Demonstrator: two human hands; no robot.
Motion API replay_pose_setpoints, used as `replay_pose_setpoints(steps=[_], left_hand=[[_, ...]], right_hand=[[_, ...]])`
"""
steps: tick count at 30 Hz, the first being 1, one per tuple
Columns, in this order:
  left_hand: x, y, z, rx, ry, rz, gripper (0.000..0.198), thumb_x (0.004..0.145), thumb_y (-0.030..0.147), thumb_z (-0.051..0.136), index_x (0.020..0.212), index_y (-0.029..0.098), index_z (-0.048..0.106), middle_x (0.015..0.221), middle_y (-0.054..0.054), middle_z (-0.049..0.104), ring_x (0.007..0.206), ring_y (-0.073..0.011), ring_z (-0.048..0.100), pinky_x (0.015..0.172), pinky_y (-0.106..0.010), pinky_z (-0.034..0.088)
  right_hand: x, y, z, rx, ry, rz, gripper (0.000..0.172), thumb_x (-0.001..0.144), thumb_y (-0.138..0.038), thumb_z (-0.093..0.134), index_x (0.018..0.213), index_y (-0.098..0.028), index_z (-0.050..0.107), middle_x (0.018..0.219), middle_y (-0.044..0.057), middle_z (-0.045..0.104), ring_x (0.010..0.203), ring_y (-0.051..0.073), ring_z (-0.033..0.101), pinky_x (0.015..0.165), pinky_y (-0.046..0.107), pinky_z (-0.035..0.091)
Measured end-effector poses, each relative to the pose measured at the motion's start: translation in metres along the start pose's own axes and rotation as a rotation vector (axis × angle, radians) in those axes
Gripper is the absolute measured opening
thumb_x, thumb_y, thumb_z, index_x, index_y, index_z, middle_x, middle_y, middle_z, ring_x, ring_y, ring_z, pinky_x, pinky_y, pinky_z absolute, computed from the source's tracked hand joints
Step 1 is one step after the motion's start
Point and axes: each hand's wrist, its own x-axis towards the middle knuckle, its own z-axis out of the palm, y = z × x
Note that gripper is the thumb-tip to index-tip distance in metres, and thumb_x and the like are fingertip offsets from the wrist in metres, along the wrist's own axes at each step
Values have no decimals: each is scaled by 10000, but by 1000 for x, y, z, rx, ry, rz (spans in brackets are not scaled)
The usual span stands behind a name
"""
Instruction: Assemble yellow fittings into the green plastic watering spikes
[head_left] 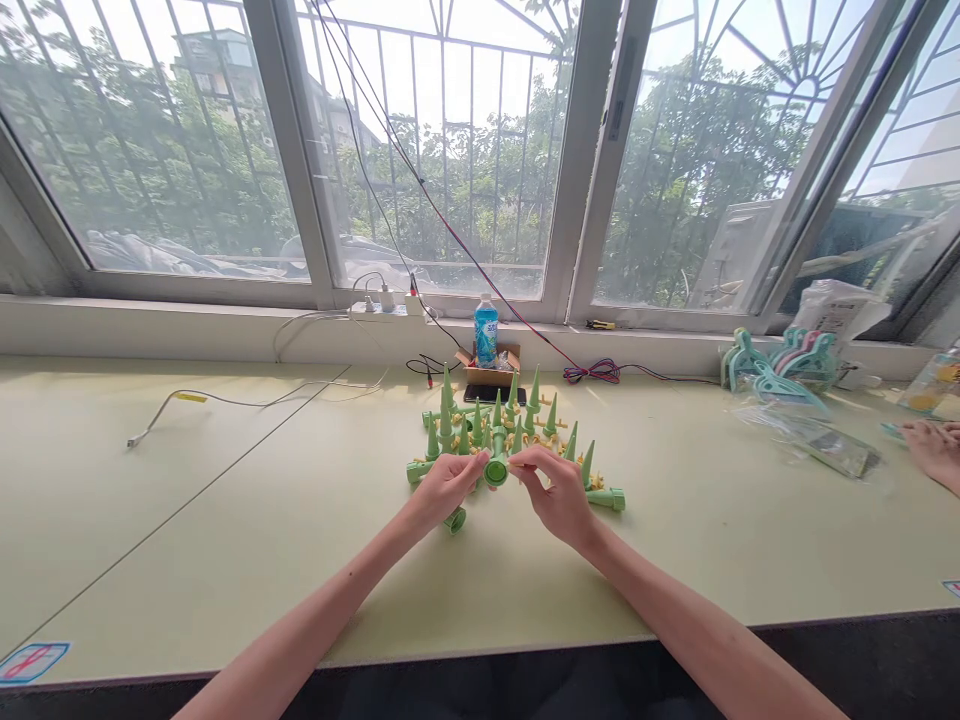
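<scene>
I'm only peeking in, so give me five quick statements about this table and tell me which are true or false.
1. The left hand holds a green piece. True.
2. The right hand lies flat on the table. False: it is raised, with thumb and finger beside the green piece.
3. The bottle lies on its side. False: it is upright, at the small cardboard box.
4. A bundled cable lies to the right of the bottle. True.
5. Another person's hand shows at the left edge. False: it shows at the right edge.
</scene>
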Motion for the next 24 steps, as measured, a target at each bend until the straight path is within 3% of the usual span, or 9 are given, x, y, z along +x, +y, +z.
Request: replay_pose_setpoints(steps=[3,9,14,24], left_hand=[[-1,4,-1,87,14,62,594,890,644,413,536,168,404,542,39,258,494,-81,214,425,-209,205],[-3,5,-2,159,45,132,411,886,529,517,856,146,663,760,-27,488,628,-114,396,479,-193,351],[-4,1,0,108,66,158,328,851,464,615,977,170,687,845,-34,517,622,-107,387,465,-199,385],[-5,2,1,96,104,210,258,805,398,698,971,200,694,953,-44,555,592,-85,347,456,-200,403]], right_hand=[[0,0,0,-8,16,11,155,936,-217,515,867,-212,654,747,22,655,640,146,581,619,268,484],[1,0,0,-3,26,30,157,935,-225,517,857,-210,653,737,22,658,633,145,585,610,262,489],[1,1,0,4,27,45,148,925,-208,529,839,-208,650,723,15,657,626,140,580,613,254,487],[1,0,1,7,12,60,129,910,-191,544,828,-202,644,727,16,659,626,134,582,614,244,486]])
